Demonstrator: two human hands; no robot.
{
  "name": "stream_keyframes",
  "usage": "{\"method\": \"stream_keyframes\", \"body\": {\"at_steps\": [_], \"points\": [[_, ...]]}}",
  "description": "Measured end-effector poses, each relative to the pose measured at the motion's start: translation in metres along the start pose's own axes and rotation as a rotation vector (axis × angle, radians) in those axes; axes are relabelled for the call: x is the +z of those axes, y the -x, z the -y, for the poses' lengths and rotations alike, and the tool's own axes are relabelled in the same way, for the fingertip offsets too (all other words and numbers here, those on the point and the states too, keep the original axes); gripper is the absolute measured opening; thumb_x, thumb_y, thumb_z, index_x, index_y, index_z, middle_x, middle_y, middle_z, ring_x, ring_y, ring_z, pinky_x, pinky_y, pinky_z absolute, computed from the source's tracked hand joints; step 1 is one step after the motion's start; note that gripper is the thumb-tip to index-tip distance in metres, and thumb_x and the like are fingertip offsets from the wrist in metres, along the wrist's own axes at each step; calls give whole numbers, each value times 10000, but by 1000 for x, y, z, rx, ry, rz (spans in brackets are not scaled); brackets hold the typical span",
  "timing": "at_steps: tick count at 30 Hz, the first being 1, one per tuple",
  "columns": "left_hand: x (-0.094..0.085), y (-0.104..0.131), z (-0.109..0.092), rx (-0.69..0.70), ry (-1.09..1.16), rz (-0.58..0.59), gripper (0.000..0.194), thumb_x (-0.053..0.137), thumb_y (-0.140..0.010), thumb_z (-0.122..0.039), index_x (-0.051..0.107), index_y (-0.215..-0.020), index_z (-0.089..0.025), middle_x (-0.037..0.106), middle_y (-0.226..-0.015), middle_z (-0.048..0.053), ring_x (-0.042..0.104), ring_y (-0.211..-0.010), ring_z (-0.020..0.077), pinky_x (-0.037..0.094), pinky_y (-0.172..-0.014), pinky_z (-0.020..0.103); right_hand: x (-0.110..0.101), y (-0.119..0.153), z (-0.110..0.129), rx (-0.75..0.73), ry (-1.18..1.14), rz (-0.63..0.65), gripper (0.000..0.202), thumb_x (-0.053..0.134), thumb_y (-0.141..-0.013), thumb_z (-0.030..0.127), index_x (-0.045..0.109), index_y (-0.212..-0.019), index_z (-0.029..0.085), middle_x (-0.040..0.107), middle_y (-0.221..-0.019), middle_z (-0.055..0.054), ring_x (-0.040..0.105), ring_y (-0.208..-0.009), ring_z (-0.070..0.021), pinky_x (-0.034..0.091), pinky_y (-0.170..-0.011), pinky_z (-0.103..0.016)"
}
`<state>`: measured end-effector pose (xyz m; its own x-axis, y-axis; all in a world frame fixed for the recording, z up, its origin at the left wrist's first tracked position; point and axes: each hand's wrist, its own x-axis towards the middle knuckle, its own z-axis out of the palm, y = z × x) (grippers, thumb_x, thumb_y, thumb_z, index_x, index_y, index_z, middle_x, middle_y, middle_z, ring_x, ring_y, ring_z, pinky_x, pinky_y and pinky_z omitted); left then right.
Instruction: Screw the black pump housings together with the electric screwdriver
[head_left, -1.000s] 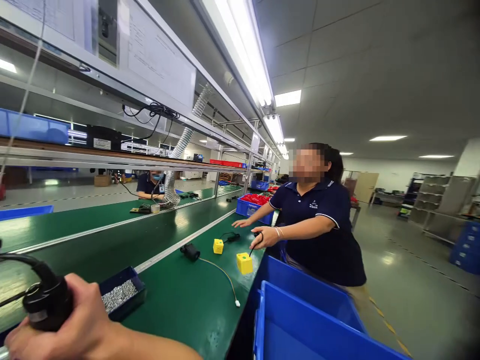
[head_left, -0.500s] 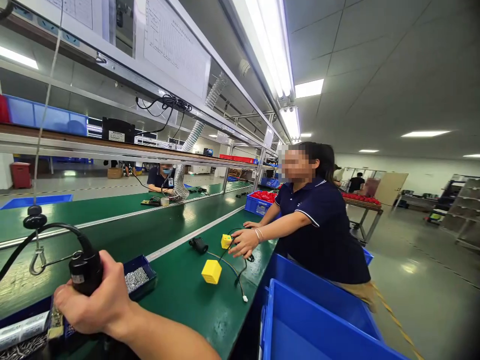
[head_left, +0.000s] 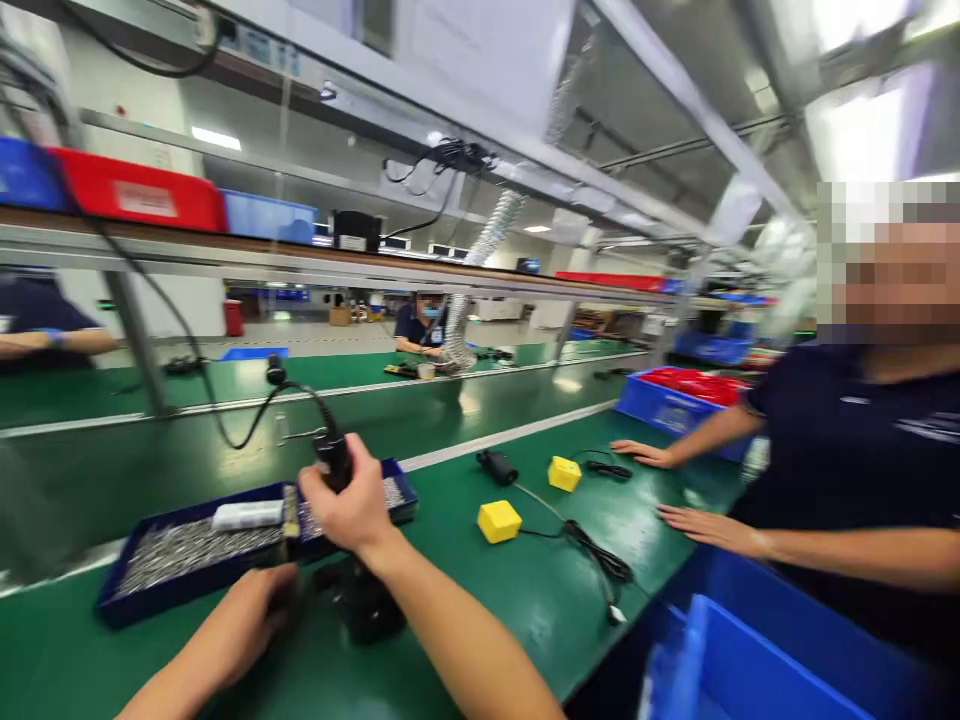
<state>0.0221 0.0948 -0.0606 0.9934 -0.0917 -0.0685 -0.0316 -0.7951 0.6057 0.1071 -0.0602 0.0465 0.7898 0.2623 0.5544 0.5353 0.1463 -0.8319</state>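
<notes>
My right hand (head_left: 351, 500) is wrapped around a black electric screwdriver (head_left: 332, 458) that hangs from a cord, held upright above the screw tray. Below my right wrist sits a dark, blurred object (head_left: 367, 605) on the green bench; its kind I cannot make out. My left hand (head_left: 259, 610) is low in front of the blue tray (head_left: 124, 605), its fingers smeared and partly hidden, so any hold is unclear. Loose screws and a white tube (head_left: 247, 515) lie in the tray, with a small upright block (head_left: 290, 515) at its middle.
Two yellow blocks, one nearer (head_left: 499, 521) and one farther (head_left: 564, 474), lie with black cables (head_left: 600, 552) and a black cylindrical part (head_left: 497, 467). At right, a co-worker's hands (head_left: 712, 530) rest on the bench. Blue bins (head_left: 757, 660) stand below its edge.
The view has swung left, and my left hand has come into sight. My right hand still grips the screwdriver. The co-worker's hand has left the cables and lies flat on the bench.
</notes>
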Motion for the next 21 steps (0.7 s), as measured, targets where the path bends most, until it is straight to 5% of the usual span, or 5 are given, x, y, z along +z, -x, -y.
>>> {"method": "stream_keyframes", "body": {"at_steps": [7,14,21], "points": [[-10,5,3,-65,-91,-80,317,543,-650,49,638,-853,-174,719,-817,-3,620,-764,182,340,-674,260,0,-2,-4,-44,-14,4,244,733,-836,317,507,-820,226,471,-662,74,413,-586,-117,369,-550,-228],[0,2,5,-183,-145,-129,351,622,-744,54,698,-998,-177,785,-929,34,718,-892,219,418,-747,263,-1,0,-6,-33,17,7,235,741,-848,342,541,-852,218,550,-700,51,464,-602,-130,399,-568,-242],[10,2,3,-205,-219,-97,406,611,-826,31,710,-1149,-192,786,-1020,81,718,-1043,296,462,-844,329,0,1,0,-30,23,-7,246,728,-856,326,507,-821,224,472,-652,75,410,-586,-120,373,-556,-238]]}}
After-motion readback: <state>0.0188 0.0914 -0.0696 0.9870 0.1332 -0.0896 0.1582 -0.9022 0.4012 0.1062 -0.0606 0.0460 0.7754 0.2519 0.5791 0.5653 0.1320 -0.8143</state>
